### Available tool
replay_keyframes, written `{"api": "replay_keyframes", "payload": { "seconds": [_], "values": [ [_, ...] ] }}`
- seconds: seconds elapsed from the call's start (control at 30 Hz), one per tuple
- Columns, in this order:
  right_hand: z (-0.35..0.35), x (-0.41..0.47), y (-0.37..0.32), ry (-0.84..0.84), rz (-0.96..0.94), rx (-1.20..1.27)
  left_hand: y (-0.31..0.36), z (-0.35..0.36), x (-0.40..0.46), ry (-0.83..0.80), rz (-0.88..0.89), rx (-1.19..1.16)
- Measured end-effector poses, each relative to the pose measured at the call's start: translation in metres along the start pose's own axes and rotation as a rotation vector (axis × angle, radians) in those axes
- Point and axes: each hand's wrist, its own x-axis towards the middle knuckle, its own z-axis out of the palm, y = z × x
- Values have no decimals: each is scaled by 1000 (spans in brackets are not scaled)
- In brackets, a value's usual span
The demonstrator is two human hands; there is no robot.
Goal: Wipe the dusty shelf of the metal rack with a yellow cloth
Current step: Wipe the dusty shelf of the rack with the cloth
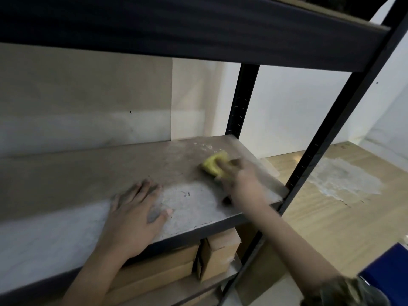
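The dusty shelf [84,180] of the dark metal rack runs across the middle of the view, grey with pale smears and crumbs near its far right corner. My right hand [240,180] grips the bunched yellow cloth [213,165] and presses it on the shelf's right part; the hand is blurred. My left hand [136,215] lies flat on the shelf near its front edge, fingers spread, with grey dust on the fingers.
The rack's upper shelf beam [198,29] hangs close overhead. Black uprights [241,100] [326,138] stand at the right end. Cardboard boxes [183,261] sit on the shelf below. A wooden floor with a pale stain [344,180] lies to the right, a blue object [388,274] at bottom right.
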Motion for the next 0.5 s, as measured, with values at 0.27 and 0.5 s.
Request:
{"api": "replay_keyframes", "payload": {
  "seconds": [0.27,0.5],
  "values": [
    [4,15,48,-114,125,-226,-1,1,0,1,-3,9],
    [1,27,17,-93,-89,-35,1,1,0,32,-30,-3]
  ]
}}
